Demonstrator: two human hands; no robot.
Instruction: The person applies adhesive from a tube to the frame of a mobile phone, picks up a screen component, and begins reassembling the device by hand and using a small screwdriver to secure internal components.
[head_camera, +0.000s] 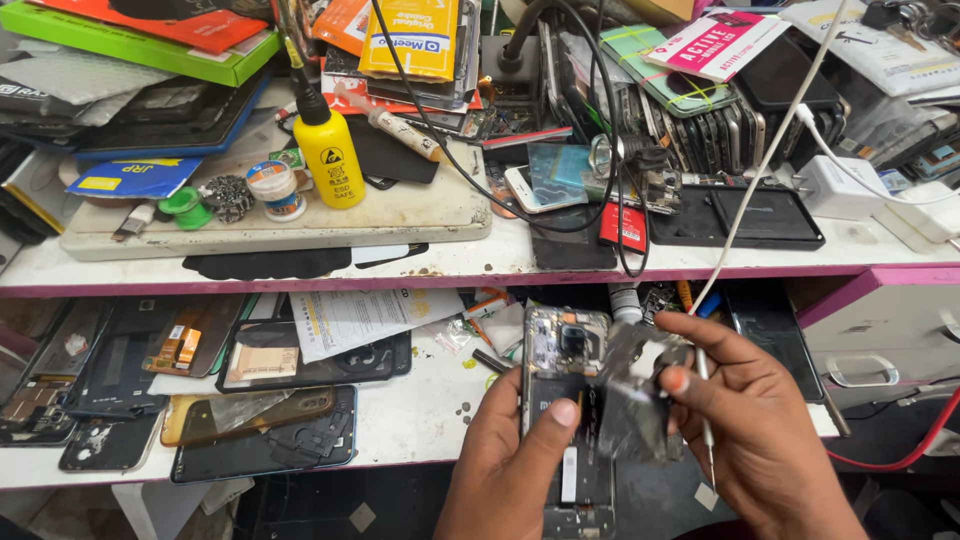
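Opened phone (565, 400), back cover off w/ camera module & boards showing, sits near-centre over the white lower shelf (410, 420), upright-ish in the left hand (510, 470). That hand is clamped round the phone's lower half, thumb pressed flat on the dark battery area. Right hand (750, 430) just right of it, thumb & forefinger pinched together on a grey, shiny film piece (630, 395) that overlaps the phone's right edge; same hand also has a thin metal tool (705, 420) tucked along the fingers, pointing down. Can't tell if the film is attached to the phone.

Left on the shelf: several stripped phone frames & back panels (260, 430), plus a printed paper sheet (365, 318). Far, on the upper shelf: yellow dispenser bottle (330, 158) on a worn white mat (400, 215), white charger block (838, 187) w/ cable far right, black cables looping mid.
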